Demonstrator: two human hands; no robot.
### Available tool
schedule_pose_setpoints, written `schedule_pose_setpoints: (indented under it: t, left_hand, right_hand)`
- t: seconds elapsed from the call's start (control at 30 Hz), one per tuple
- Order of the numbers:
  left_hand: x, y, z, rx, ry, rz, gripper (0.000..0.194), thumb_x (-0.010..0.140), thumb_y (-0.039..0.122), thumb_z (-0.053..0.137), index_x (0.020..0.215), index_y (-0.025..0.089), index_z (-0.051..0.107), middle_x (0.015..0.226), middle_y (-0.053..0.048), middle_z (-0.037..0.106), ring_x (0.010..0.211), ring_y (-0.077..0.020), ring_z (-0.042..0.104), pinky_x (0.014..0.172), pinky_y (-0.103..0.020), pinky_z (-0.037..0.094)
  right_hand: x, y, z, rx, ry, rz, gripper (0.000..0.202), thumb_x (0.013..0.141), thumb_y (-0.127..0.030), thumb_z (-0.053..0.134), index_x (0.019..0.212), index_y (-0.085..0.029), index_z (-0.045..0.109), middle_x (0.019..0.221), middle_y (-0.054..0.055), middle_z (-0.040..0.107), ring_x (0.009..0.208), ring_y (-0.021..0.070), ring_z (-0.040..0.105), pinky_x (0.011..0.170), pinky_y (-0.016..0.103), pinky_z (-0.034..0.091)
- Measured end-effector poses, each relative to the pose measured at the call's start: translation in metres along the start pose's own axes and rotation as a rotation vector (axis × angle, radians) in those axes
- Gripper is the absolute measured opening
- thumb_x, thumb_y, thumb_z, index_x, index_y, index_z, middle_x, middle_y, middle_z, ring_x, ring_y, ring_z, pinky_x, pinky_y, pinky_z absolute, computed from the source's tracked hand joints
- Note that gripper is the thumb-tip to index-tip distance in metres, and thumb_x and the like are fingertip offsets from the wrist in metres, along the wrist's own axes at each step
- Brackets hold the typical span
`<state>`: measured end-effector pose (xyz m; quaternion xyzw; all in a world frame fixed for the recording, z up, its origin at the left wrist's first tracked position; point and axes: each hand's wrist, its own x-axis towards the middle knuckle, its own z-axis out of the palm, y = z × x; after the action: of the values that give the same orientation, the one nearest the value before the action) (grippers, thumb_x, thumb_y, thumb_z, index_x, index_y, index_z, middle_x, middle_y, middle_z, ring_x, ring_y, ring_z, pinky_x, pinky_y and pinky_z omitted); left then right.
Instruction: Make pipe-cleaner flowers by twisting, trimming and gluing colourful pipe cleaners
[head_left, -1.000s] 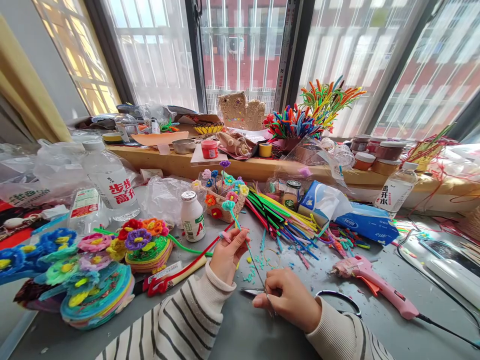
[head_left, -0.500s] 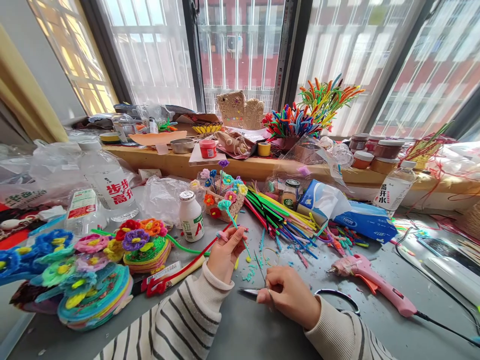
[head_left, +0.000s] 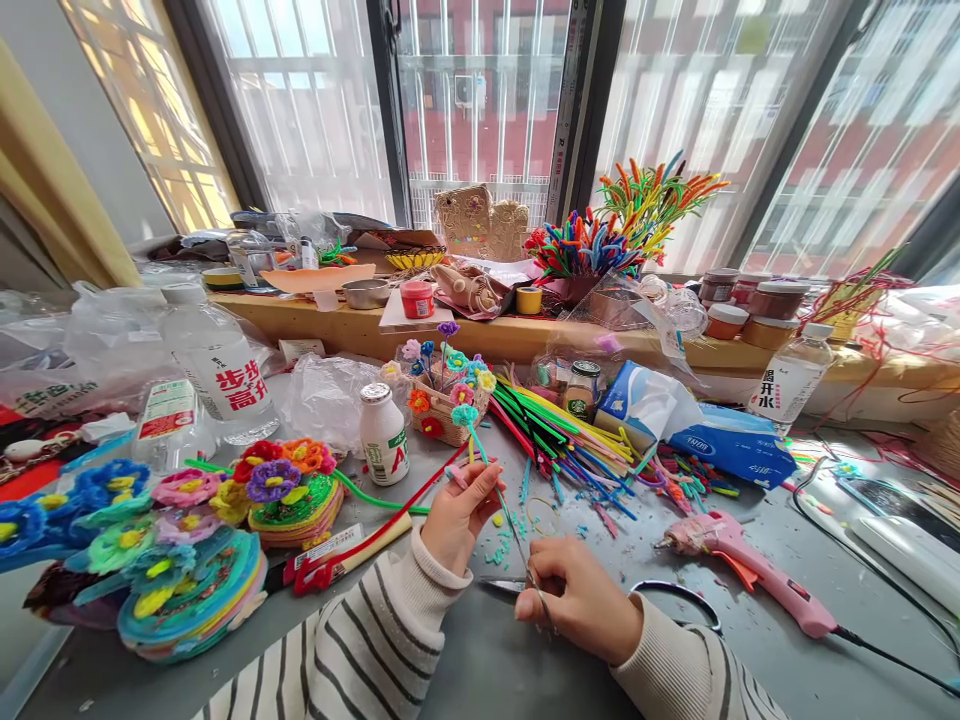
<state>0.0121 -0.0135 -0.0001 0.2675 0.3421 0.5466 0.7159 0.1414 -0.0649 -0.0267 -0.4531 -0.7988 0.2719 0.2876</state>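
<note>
Basically, L hand point(head_left: 461, 512) fingers pinch teal stem point(head_left: 478, 444), R hand point(head_left: 583, 598) grips thin scissors point(head_left: 518, 543); best hold stem taut, snip v. lightly.

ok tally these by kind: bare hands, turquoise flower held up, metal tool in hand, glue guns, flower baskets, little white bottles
Hands: 2, left hand and right hand
Held turquoise flower: 1
Held metal tool: 1
Pink glue gun: 1
Woven flower basket: 1
Small white bottle: 1
Total: 7
</note>
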Motion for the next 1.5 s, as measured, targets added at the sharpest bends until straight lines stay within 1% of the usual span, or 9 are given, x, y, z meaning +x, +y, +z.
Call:
schedule_pose_setpoints:
  t: [0.2,0.43,0.57,0.7,0.9,1.07,1.27,1.37,1.5]
  left_hand:
    - [0.001,-0.0004,-0.0023,-0.006,-0.001,0.021,0.015,0.05,0.017,0.066,0.061,0.013,0.057,0.051,0.002,0.056,0.047,-0.0042,0.05,0.045,-0.012,0.041]
    - [0.0024,0.001,-0.0054,-0.022,0.038,0.01,0.017,0.048,0.023,0.067,0.06,0.012,0.06,0.048,0.003,0.055,0.046,-0.0032,0.049,0.043,-0.011,0.038]
    - [0.0021,0.0011,-0.0058,-0.03,0.027,-0.006,0.018,0.049,0.025,0.067,0.059,0.013,0.061,0.049,0.002,0.055,0.046,-0.0029,0.048,0.043,-0.011,0.038]
    - [0.0007,0.0019,-0.0042,-0.011,0.001,-0.018,0.016,0.05,0.025,0.066,0.059,0.013,0.061,0.05,0.003,0.054,0.047,-0.003,0.048,0.044,-0.012,0.038]
    - [0.0002,0.0001,-0.0048,0.052,-0.035,-0.023,0.016,0.052,0.028,0.065,0.056,0.013,0.062,0.052,0.003,0.052,0.048,-0.0032,0.046,0.046,-0.013,0.036]
    - [0.001,-0.0018,-0.007,0.117,-0.082,-0.01,0.016,0.053,0.029,0.064,0.057,0.014,0.062,0.055,0.002,0.053,0.052,-0.0043,0.045,0.048,-0.015,0.035]
    - [-0.0015,0.002,-0.0047,0.137,-0.021,0.026,0.015,0.053,0.03,0.063,0.056,0.015,0.062,0.057,0.003,0.052,0.055,-0.0041,0.044,0.05,-0.014,0.034]
    - [-0.0025,0.0023,-0.0039,0.139,-0.02,0.019,0.015,0.053,0.03,0.063,0.055,0.015,0.061,0.055,0.003,0.051,0.054,-0.004,0.043,0.049,-0.014,0.033]
    - [-0.0028,0.0016,-0.0041,0.14,-0.063,-0.001,0.014,0.055,0.029,0.063,0.056,0.015,0.06,0.056,0.003,0.051,0.054,-0.0043,0.043,0.05,-0.015,0.034]
  right_hand:
    - [0.0014,-0.0023,-0.0002,0.031,0.0,0.014,0.059,0.058,-0.069,0.028,0.038,-0.014,0.034,0.044,-0.005,0.031,0.042,0.0055,0.03,0.041,0.019,0.022]
    - [0.0037,-0.0036,-0.0017,0.007,0.061,0.049,0.056,0.062,-0.059,0.041,0.031,-0.014,0.03,0.04,-0.005,0.03,0.042,0.0057,0.031,0.043,0.019,0.024]
    - [0.0024,-0.0029,-0.002,0.042,0.074,0.02,0.059,0.063,-0.064,0.031,0.033,-0.013,0.038,0.042,-0.004,0.033,0.043,0.0063,0.033,0.044,0.02,0.026]
    - [0.0001,-0.0042,-0.0031,-0.011,0.085,0.005,0.065,0.059,-0.07,0.02,0.043,-0.014,0.048,0.048,-0.002,0.038,0.05,0.0085,0.038,0.05,0.021,0.027]
    - [-0.0011,-0.0072,-0.0033,-0.066,0.02,0.025,0.066,0.058,-0.071,0.017,0.047,-0.014,0.048,0.051,-0.002,0.041,0.051,0.0083,0.039,0.053,0.022,0.025]
    - [0.0001,-0.0078,-0.0023,-0.049,0.055,-0.012,0.061,0.055,-0.07,0.027,0.039,-0.013,0.041,0.046,-0.004,0.037,0.047,0.007,0.036,0.05,0.022,0.023]
    - [0.0011,-0.0068,-0.0024,-0.073,0.178,0.017,0.055,0.061,-0.059,0.043,0.031,-0.013,0.033,0.04,-0.005,0.034,0.042,0.0054,0.033,0.05,0.022,0.023]
    - [0.0015,-0.0059,-0.0024,-0.052,0.166,0.013,0.056,0.061,-0.062,0.038,0.033,-0.013,0.035,0.041,-0.005,0.034,0.042,0.0056,0.033,0.048,0.021,0.024]
    - [0.001,-0.0059,-0.0033,-0.01,0.1,0.0,0.064,0.059,-0.07,0.02,0.04,-0.014,0.043,0.046,-0.003,0.036,0.044,0.0065,0.034,0.046,0.021,0.024]
